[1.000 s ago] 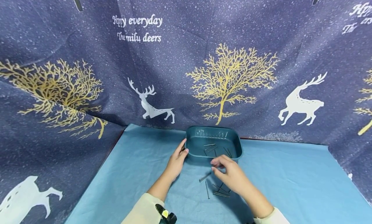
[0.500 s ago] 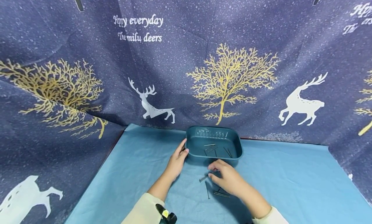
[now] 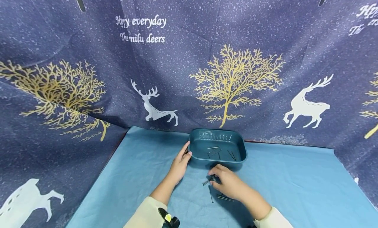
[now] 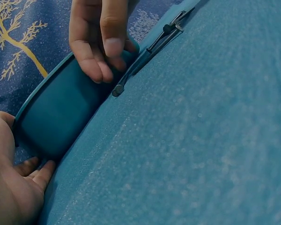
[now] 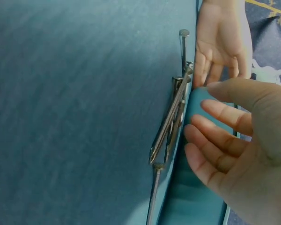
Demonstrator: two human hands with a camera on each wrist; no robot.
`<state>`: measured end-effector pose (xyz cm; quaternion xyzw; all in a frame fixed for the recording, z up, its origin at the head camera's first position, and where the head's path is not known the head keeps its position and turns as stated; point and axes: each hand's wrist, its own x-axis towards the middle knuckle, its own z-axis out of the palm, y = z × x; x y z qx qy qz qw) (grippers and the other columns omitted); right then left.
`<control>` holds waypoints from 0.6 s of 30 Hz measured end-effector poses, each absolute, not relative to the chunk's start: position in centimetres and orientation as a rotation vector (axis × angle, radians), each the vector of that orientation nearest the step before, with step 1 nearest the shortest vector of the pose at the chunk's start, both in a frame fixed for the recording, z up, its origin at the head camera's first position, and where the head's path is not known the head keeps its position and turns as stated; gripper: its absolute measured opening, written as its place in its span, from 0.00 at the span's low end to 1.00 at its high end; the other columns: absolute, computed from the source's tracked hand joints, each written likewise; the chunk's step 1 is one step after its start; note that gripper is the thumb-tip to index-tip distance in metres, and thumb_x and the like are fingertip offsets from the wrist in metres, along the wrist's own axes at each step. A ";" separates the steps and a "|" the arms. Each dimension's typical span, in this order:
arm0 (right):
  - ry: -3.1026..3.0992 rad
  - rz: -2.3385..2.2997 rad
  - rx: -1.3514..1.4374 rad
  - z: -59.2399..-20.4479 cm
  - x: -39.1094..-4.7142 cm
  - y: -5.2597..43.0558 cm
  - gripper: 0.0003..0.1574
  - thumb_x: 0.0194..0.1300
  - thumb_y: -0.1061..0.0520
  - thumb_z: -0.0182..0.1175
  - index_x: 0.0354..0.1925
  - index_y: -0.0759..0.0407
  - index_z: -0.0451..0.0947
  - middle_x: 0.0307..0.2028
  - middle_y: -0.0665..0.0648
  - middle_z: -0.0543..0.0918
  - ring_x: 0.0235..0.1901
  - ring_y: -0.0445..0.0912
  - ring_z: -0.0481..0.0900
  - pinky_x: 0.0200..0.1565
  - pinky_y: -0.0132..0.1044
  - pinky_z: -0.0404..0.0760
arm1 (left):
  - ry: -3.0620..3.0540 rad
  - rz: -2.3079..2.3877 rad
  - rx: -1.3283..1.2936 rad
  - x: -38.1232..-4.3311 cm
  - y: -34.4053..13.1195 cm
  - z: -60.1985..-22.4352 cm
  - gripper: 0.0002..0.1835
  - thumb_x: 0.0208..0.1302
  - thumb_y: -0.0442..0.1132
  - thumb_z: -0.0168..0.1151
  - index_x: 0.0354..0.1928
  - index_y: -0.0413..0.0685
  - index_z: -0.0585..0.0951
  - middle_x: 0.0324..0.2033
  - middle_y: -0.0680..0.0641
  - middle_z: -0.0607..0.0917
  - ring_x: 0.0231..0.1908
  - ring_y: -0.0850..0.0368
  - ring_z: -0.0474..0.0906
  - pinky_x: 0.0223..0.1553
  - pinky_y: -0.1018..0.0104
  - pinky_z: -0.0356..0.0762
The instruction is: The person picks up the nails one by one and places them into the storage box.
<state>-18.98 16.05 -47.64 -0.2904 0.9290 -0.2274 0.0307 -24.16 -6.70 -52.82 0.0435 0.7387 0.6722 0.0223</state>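
Observation:
My left hand [image 3: 178, 162] rests against the left end of a dark teal plastic tray [image 3: 217, 162], its straight fingers touching the wall and its thumb near the rim. My right hand [image 3: 230, 183] hovers just in front of the tray, thumb and fingers apart around a nail [image 3: 206, 182] on the cloth. In the right wrist view that hand [image 5: 243, 145] holds nothing, and its fingers are beside several loose steel nails [image 5: 171, 117]. The left wrist view shows its fingers [image 4: 113, 47] hanging down over the tray's front wall, close to a nail head [image 4: 117, 90].
Several nails [image 3: 231, 155] lie inside the tray. On the light blue cloth [image 3: 133, 175] in front are one separate nail [image 3: 211, 193] and a small group of nails [image 3: 225, 198] near the right hand. A patterned dark blue curtain [image 3: 165, 57] hangs right behind the tray.
My right hand has moved left and down from the tray's front rim to the nails on the cloth. The left hand and the tray have stayed in place.

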 end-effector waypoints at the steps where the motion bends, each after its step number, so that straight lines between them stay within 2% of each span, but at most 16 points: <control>1: 2.859 -0.694 -0.895 -47.6 -19.0 16.0 0.15 0.67 0.55 0.68 0.51 0.55 0.82 0.47 0.48 0.79 0.45 0.43 0.79 0.48 0.43 0.83 | 2.295 2.081 0.142 -24.2 -6.7 -52.8 0.33 0.77 0.60 0.50 0.79 0.66 0.58 0.79 0.44 0.57 0.77 0.44 0.58 0.75 0.45 0.63; 7: 2.858 -0.658 -0.899 -47.8 -19.4 15.5 0.15 0.68 0.57 0.67 0.52 0.55 0.82 0.49 0.50 0.77 0.40 0.40 0.75 0.40 0.37 0.80 | 2.298 2.075 0.148 -24.1 -6.8 -52.9 0.34 0.76 0.61 0.50 0.79 0.66 0.58 0.79 0.45 0.57 0.77 0.45 0.58 0.75 0.45 0.63; 13: 2.862 -0.645 -0.956 -48.0 -19.6 15.0 0.11 0.68 0.61 0.64 0.49 0.56 0.83 0.45 0.51 0.79 0.35 0.37 0.72 0.36 0.33 0.77 | 2.293 2.077 0.156 -24.1 -6.8 -52.9 0.35 0.76 0.62 0.50 0.80 0.67 0.57 0.79 0.45 0.56 0.77 0.45 0.57 0.75 0.45 0.62; 18: 2.852 -0.632 -0.972 -48.1 -19.7 14.9 0.10 0.68 0.64 0.63 0.47 0.56 0.84 0.43 0.51 0.79 0.35 0.36 0.73 0.37 0.33 0.79 | 2.286 2.087 0.163 -24.2 -6.8 -52.9 0.32 0.79 0.56 0.49 0.80 0.65 0.57 0.79 0.44 0.56 0.77 0.44 0.57 0.75 0.44 0.62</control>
